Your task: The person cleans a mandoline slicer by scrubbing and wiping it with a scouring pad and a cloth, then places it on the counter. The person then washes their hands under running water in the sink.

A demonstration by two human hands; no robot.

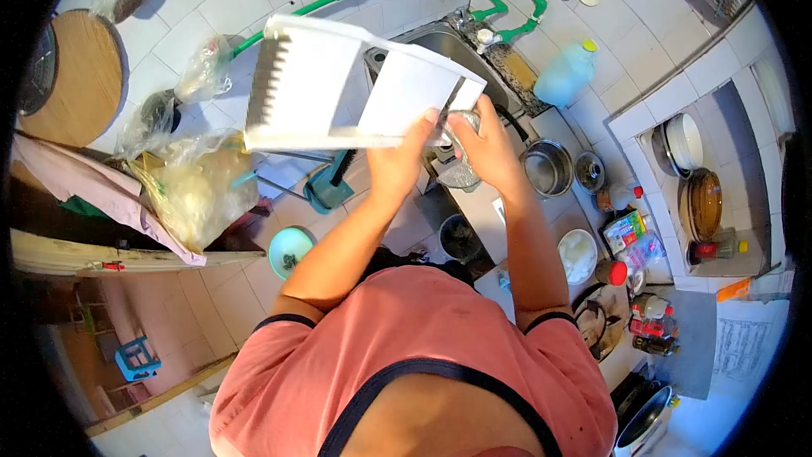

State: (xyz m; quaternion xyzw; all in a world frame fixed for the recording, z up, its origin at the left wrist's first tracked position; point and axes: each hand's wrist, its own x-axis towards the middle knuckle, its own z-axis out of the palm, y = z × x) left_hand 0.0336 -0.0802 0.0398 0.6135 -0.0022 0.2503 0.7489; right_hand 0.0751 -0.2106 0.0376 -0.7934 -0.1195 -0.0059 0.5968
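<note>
My left hand (397, 156) grips the lower edge of a white plastic board (317, 89), its thumb on top. The board has raised side rims, a row of teeth along its far left end and a dark slot near its right end. At that right end my right hand (486, 148) is closed, its fingers by the board's corner and around a silvery, crinkled-looking thing (459, 173). What this silvery thing is, I cannot make out. Both hands hold the board up in front of the sink (444, 44), which is partly hidden behind it.
On the counter to the right stand a steel pot (547, 167), a white bowl (578, 256) and a red-lidded jar (611, 272). A blue bottle (565, 74) stands beside the sink. Plastic bags (199, 195) bulge at the left; a teal dustpan (328, 189) and a green basin (290, 252) are lower down.
</note>
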